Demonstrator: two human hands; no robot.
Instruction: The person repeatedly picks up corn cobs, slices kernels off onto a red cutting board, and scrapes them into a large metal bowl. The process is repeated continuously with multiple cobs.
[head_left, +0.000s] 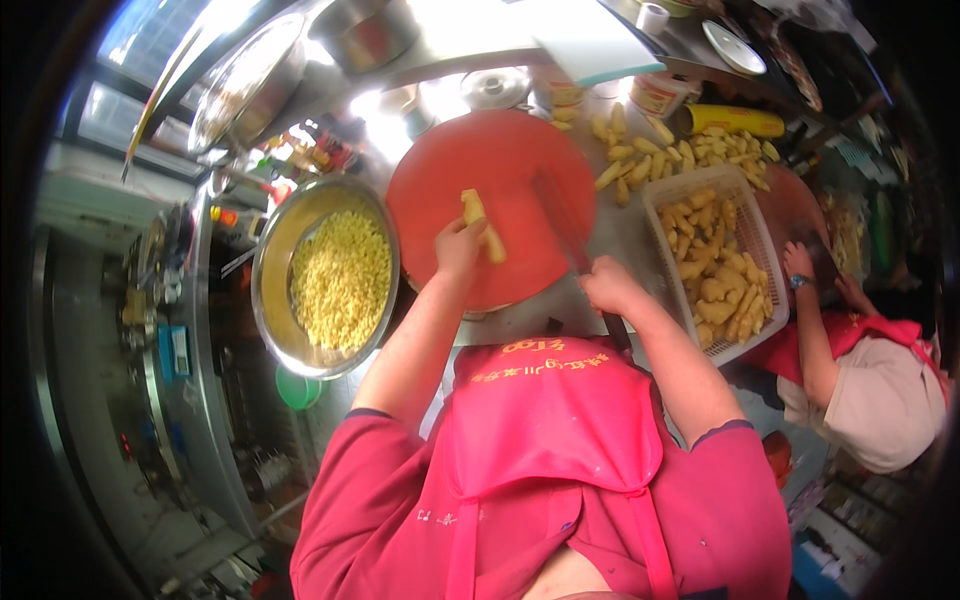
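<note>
On the round red cutting board (427, 165), my left hand (458, 246) holds a long pale peeled ginger root (493, 244) by its middle. My right hand (609, 285) grips the handle of a knife (555, 214); its dark blade reaches over the right part of the board and looks blurred. To the left of the board stands a wide steel bowl (271, 281) with a heap of chopped yellow pieces (341, 281) in it. A white plastic basket (670, 277) to the right holds several ginger roots (724, 292).
More peeled ginger roots (645, 165) lie on the steel counter behind the basket, near a yellow roll (735, 120). At the right, a co-worker's hands (799, 262) are at another round board (791, 199) with a dark blade. A steel lid (495, 88) and tubs stand beyond my board.
</note>
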